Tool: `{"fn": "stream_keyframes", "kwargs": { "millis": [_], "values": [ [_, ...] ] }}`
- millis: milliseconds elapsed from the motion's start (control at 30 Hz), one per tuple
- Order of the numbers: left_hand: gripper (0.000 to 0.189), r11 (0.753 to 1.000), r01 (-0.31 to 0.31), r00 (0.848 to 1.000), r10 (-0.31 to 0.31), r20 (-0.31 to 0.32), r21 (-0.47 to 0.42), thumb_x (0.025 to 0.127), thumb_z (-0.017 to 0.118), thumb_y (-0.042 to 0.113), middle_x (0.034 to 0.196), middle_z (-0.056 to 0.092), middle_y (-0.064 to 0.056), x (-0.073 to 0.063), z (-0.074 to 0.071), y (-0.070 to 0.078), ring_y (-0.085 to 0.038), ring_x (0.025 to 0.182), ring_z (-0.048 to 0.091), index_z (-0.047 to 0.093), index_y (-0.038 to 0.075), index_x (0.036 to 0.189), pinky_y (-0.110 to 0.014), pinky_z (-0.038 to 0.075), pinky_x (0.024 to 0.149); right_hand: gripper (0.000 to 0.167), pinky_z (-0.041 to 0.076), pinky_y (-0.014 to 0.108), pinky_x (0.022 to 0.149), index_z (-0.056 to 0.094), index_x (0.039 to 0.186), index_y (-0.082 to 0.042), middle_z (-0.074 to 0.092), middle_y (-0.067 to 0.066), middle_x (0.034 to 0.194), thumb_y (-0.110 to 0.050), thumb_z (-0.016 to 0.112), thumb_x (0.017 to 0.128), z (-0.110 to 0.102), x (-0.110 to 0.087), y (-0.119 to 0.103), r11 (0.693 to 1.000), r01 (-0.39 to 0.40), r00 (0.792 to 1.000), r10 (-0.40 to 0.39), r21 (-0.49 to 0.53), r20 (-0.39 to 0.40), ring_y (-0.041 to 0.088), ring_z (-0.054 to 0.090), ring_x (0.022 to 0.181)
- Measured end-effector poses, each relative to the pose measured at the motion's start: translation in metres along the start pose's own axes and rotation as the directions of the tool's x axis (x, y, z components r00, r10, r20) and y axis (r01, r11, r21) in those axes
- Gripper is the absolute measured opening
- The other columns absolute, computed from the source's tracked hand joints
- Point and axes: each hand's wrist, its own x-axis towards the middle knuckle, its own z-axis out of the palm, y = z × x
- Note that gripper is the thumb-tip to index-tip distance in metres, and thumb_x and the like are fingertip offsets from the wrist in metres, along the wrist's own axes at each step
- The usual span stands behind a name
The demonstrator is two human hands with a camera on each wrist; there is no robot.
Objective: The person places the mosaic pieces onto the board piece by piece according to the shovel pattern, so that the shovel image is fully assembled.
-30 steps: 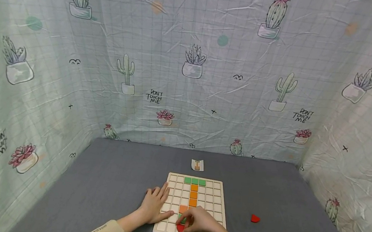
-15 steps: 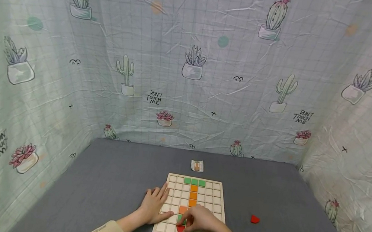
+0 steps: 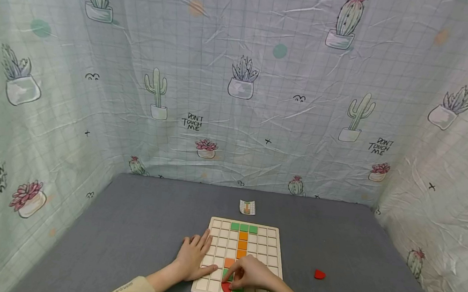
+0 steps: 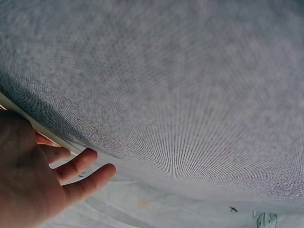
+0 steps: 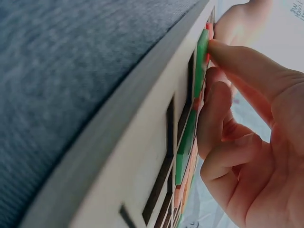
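Observation:
A wooden grid board [image 3: 213, 287] lies on the table before me. Colored tiles fill some of its cells: green tiles [image 3: 244, 228] along the far row, orange tiles [image 3: 242, 244] down the middle, more green ones near the front. My right hand [image 3: 253, 275] pinches a red rounded tile [image 3: 226, 288] between thumb and index finger, low over a front cell. The right wrist view shows the thumb [image 5: 247, 66] right at the tiles, other fingers curled. My left hand [image 3: 192, 257] rests flat across the board's left edge, fingers spread.
A second red rounded tile [image 3: 320, 274] lies on the grey table right of the board. Beyond the board's far edge is a small printed card [image 3: 247, 207] with a grid pattern. A cactus-print curtain [image 3: 233, 155] hangs around the table's back and sides.
My right fingers have shifted slightly at the red tile, and more of the green tile beside it shows. The left hand has stayed in place.

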Motion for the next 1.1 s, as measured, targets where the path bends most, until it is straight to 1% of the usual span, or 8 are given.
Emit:
{"fn": "stream_keyframes", "kwargs": {
  "millis": [133,233,400,633,733,833,1033,1100],
  "values": [
    [0.084,1.0,0.001,1.0,-0.001,0.009,-0.018,0.08,0.028,0.072,0.14,0.037,-0.01,0.0,0.0,0.0,-0.024,0.106,0.046,0.041,0.009,0.134,-0.044,0.036,0.073,0.011,0.037,0.014,0.044,0.074,0.08,-0.015,0.063,-0.004,0.058,-0.012,0.072,0.071,0.0,0.0,0.001,0.999,-0.021,1.0,0.022,0.043,-0.009,-0.007,0.044,0.046],
    [0.084,1.0,0.0,1.0,0.001,0.01,-0.023,0.08,0.029,0.072,0.14,0.038,-0.01,0.0,0.0,0.001,-0.024,0.106,0.047,0.041,0.009,0.134,-0.044,0.037,0.073,0.008,0.039,0.015,0.046,0.074,0.079,-0.012,0.065,-0.002,0.061,-0.011,0.072,0.071,-0.001,-0.001,0.004,0.995,-0.01,1.0,0.012,0.098,-0.014,-0.006,0.046,0.048],
    [0.083,1.0,-0.004,1.0,0.004,0.002,-0.02,0.08,0.029,0.072,0.14,0.038,-0.01,0.0,0.001,0.001,-0.024,0.105,0.047,0.042,0.009,0.133,-0.044,0.037,0.072,0.009,0.042,0.015,0.049,0.073,0.081,-0.008,0.067,0.006,0.068,-0.013,0.071,0.074,-0.006,-0.003,0.009,0.987,0.014,1.0,-0.013,0.159,-0.007,-0.005,0.048,0.052],
    [0.083,1.0,-0.008,1.0,0.008,-0.006,-0.025,0.08,0.029,0.071,0.14,0.037,-0.01,0.001,0.001,0.0,-0.024,0.106,0.047,0.042,0.009,0.133,-0.044,0.037,0.072,0.014,0.046,0.019,0.051,0.071,0.087,-0.004,0.068,0.016,0.073,-0.013,0.068,0.076,-0.018,-0.009,0.012,0.971,0.014,1.0,-0.015,0.24,-0.001,0.0,0.054,0.054],
    [0.083,1.0,-0.01,1.0,0.009,-0.011,-0.029,0.08,0.03,0.071,0.14,0.038,-0.011,0.0,0.0,0.0,-0.024,0.105,0.047,0.042,0.008,0.133,-0.044,0.036,0.072,0.017,0.048,0.023,0.051,0.07,0.091,-0.002,0.067,0.019,0.075,-0.012,0.067,0.077,-0.022,-0.014,0.014,0.959,0.009,1.0,-0.008,0.284,-0.005,0.007,0.058,0.055],
    [0.083,0.999,-0.01,1.0,0.01,-0.012,-0.03,0.08,0.03,0.071,0.14,0.038,-0.011,0.0,-0.001,-0.001,-0.024,0.105,0.047,0.042,0.008,0.133,-0.043,0.036,0.072,0.02,0.049,0.028,0.049,0.067,0.095,0.001,0.065,0.024,0.077,-0.01,0.064,0.079,-0.027,-0.021,0.017,0.942,-0.011,1.0,0.011,0.334,0.0,0.015,0.058,0.053],
    [0.082,1.0,-0.016,1.0,0.015,-0.01,-0.02,0.081,0.03,0.07,0.141,0.037,-0.011,-0.001,-0.003,-0.001,-0.023,0.102,0.046,0.042,0.009,0.133,-0.043,0.035,0.07,0.025,0.05,0.028,0.055,0.065,0.1,0.004,0.065,0.025,0.082,-0.013,0.061,0.083,-0.036,-0.039,0.029,0.939,-0.013,1.0,0.021,0.345,-0.021,0.013,0.061,0.061],
    [0.081,1.0,-0.017,1.0,0.017,-0.017,-0.014,0.081,0.03,0.07,0.14,0.037,-0.011,-0.001,-0.003,-0.002,-0.023,0.101,0.046,0.042,0.009,0.133,-0.042,0.035,0.07,0.026,0.05,0.028,0.057,0.064,0.101,0.004,0.066,0.025,0.083,-0.014,0.061,0.083,-0.04,-0.047,0.033,0.939,-0.028,0.999,0.041,0.342,-0.031,0.015,0.063,0.062]
  ]
}}
